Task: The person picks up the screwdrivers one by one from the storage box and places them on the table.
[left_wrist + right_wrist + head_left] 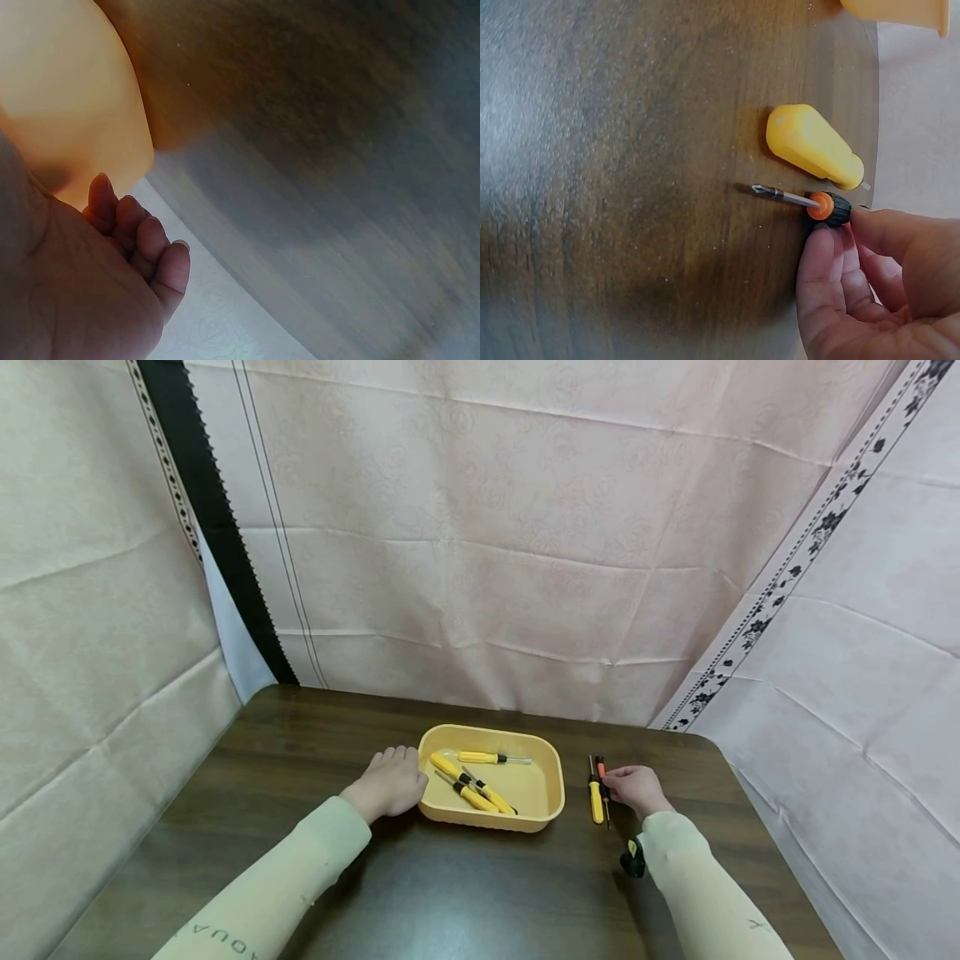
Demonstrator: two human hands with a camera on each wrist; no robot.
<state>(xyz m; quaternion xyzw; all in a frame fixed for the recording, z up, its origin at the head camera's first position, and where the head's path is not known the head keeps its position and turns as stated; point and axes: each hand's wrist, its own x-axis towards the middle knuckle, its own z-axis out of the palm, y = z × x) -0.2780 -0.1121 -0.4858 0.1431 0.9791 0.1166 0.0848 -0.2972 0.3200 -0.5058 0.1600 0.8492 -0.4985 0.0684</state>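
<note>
Right hand [636, 788] pinches 1 ribbed black-orange screwdriver [840, 210]; left hand [390, 780], grip unclear, touches the rounded yellow tray [534, 790] at left.

Counts four yellow-handled screwdrivers [480, 758] inside one yellow tray [536, 777], plus one yellow-handled screwdriver [596, 803] and one orange-and-black screwdriver [831, 208] outside it: six in all. Shows also one brown table [480, 893], one left hand [388, 781] and one right hand [636, 787], making two, besides two pale sleeves [322, 852] and one small black object [633, 862] by the right sleeve.
</note>
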